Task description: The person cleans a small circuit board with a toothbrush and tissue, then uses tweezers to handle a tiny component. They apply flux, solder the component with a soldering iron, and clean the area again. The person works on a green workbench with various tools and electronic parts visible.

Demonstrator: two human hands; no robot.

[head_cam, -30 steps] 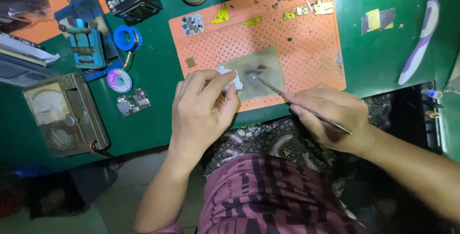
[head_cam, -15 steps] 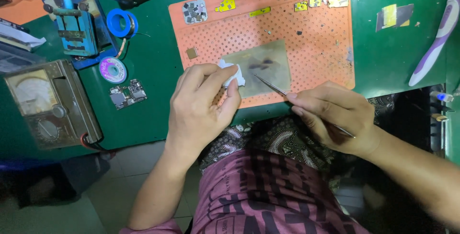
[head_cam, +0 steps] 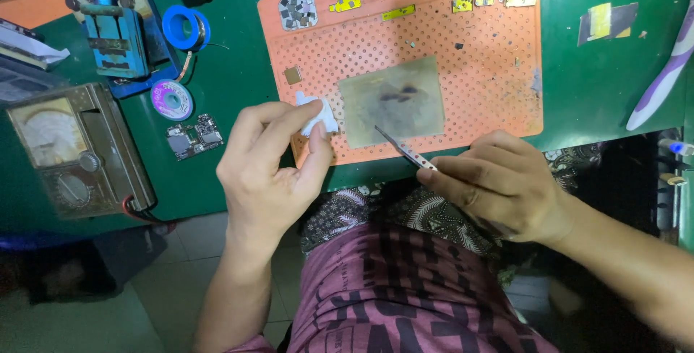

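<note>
My left hand [head_cam: 271,172] sits at centre-left of the frame, thumb and forefinger pinched shut on a small white wad [head_cam: 318,113] over the left edge of the orange perforated mat [head_cam: 470,57]. My right hand [head_cam: 499,187], at lower right, has its fingers closed around metal tweezers [head_cam: 405,151], whose tips rest at the lower edge of a grey plate [head_cam: 392,101] on the mat. A small circuit board [head_cam: 194,136] lies on the green table [head_cam: 231,57] left of my hand, near a meter [head_cam: 69,151].
</note>
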